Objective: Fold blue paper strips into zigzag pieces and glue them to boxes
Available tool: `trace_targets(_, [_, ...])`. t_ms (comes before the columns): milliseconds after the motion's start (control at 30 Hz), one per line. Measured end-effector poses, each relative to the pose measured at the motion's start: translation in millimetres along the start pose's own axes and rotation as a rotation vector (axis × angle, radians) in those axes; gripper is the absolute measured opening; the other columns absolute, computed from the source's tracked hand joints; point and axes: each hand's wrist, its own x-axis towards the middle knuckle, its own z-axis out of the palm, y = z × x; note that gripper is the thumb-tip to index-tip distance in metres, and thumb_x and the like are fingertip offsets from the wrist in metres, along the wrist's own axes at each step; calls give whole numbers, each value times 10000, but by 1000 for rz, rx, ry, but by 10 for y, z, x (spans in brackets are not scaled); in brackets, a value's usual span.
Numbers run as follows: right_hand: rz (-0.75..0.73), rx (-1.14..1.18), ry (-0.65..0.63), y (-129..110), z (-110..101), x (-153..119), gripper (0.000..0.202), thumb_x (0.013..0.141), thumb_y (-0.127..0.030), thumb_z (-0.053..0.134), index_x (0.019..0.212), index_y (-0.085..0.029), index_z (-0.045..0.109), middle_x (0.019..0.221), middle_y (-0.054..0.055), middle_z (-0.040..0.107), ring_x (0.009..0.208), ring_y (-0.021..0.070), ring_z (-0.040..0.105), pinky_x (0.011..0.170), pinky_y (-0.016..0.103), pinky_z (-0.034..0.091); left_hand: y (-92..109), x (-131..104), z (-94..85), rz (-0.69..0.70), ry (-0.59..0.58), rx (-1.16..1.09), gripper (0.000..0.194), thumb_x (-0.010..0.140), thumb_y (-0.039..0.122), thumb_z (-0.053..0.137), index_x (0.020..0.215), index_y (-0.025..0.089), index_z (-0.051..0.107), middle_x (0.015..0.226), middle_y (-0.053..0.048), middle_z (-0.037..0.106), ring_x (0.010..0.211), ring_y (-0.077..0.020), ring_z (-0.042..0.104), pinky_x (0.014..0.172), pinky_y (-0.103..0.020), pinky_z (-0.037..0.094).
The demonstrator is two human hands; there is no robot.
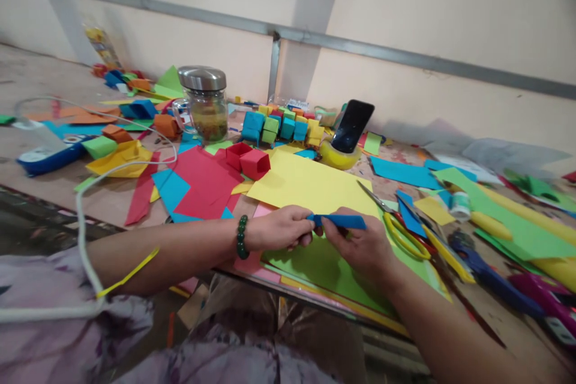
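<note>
A narrow blue paper strip (344,221), seemingly folded, is held between my two hands at the table's front edge. My left hand (281,228), with a green bead bracelet at the wrist, pinches its left end. Thumb and fingers of my right hand (357,246) grip it near the middle, and its right end lies across that hand. Green paper sheets (310,270) lie under both hands, with a yellow sheet (306,183) just beyond. Beside my right hand rest yellow-handled scissors (400,231). Two red paper boxes (254,163) sit past my left hand.
A lidded glass mug (204,105) stands at the back, near several small coloured paper boxes (288,126). A phone (354,126) leans in a yellow tape roll (339,155). Blue-handled pliers (495,282) lie at right. A white cable (81,222) loops past my left arm.
</note>
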Motion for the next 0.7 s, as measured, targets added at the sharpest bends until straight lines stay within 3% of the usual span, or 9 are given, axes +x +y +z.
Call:
trace_targets(100, [-27,-31,-8,-8,8,-12,264,877,-254,517,649,-185,630,582,0,597,477,83,507,473,208,350,8,-14,14,-8,46,61,270,904,258,338,684,155,456,551,60,422,419,-51,359,400,-174,282])
trace_targets(267, [-115,-183,87,-54,49,-36,238,893,-223,515,679,-173,606,593,6,596,511,96,533,516,220,362,-33,6,49,60,119,87,220,882,204,363,686,162,453,581,53,450,448,-65,376,450,-202,299])
trace_targets(533, [-311,-747,65,-339,41,-121,222,872,-83,401,933,-91,614,632,59,557,523,153,466,485,291,317,-229,100,155,376,285,184,228,885,180,358,667,179,426,623,33,483,586,-100,418,569,-228,339])
trace_targets(700, [-418,-735,70,-297,-1,-128,265,889,-70,373,1054,-25,575,738,107,595,642,185,518,563,299,393,-168,48,139,381,252,155,242,908,195,338,680,181,417,618,44,438,572,-94,385,571,-225,337])
